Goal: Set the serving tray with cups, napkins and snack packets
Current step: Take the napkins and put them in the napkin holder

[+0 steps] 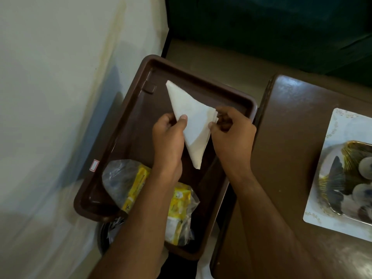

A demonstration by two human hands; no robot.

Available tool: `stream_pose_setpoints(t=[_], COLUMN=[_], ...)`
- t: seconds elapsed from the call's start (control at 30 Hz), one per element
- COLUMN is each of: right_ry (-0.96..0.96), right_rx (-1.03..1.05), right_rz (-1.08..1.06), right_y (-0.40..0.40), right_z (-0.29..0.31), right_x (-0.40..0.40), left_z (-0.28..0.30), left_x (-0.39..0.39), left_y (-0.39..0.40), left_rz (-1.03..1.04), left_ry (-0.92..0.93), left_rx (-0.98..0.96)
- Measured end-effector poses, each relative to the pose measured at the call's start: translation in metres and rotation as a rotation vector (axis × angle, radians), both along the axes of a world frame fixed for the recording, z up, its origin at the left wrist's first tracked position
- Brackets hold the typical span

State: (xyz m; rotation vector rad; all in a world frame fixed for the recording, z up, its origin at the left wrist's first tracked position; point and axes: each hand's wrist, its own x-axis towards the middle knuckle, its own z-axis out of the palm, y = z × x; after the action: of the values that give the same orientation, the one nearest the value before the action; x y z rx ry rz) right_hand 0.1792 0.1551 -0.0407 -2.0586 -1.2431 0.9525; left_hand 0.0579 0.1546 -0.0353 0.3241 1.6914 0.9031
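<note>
A dark brown serving tray (128, 121) lies in the middle of the view. Over its far half I hold a white napkin (191, 113) folded into a triangle. My left hand (169, 137) pinches its left edge with the thumb on top. My right hand (231, 127) pinches its right corner, where several folded layers show. A yellow snack packet in a clear plastic bag (136, 184) lies in the tray's near half, partly hidden under my left forearm. No cups are visible.
A brown wooden table (285, 125) stands to the right, carrying a white decorated plate (332, 208) with a gold-rimmed dish on it. A pale white surface (50, 97) fills the left side. Dark green fabric (281, 27) lies at the top.
</note>
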Motion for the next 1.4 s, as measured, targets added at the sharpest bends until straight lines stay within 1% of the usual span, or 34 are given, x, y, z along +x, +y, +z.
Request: stream_pose_setpoints(t=[0.1,0.23,0.3,0.43,0.53,0.6,0.73,1.0,1.17,1.4], right_ry=[0.068,0.117,0.186,0.405,0.464,0.456,0.374,0.337,0.302,0.288], right_rx=[0.029,0.06,0.044,-0.011,0.004,0.009,0.029,0.068,0.124,0.174], right_rz=[-0.013,-0.07,-0.11,-0.156,-0.142,-0.098,-0.02,-0.005,-0.028,-0.026], right_y=[-0.004,-0.011,-0.013,-0.017,-0.022,-0.027,-0.04,-0.073,-0.096,-0.121], right_z=[0.004,0.007,0.008,0.012,0.018,0.021,0.026,0.038,0.048,0.054], right_x=[-0.004,-0.009,-0.009,-0.005,0.0,0.008,0.033,0.097,0.151,0.226], left_z=[0.002,0.004,0.005,0.008,0.012,0.016,0.025,0.036,0.044,0.047], left_x=[-0.004,-0.007,-0.009,-0.009,-0.002,0.006,0.03,0.096,0.149,0.226], left_y=[-0.004,-0.012,-0.016,-0.024,-0.032,-0.038,-0.051,-0.081,-0.101,-0.119], left_rz=[0.05,0.066,0.064,0.065,0.078,0.076,0.056,0.049,0.029,-0.024], left_ry=[-0.017,-0.019,-0.026,-0.052,-0.071,-0.079,-0.089,-0.114,-0.152,-0.106], left_rx=[0.022,0.075,0.097,0.118,0.117,0.11,0.111,0.112,0.089,0.083])
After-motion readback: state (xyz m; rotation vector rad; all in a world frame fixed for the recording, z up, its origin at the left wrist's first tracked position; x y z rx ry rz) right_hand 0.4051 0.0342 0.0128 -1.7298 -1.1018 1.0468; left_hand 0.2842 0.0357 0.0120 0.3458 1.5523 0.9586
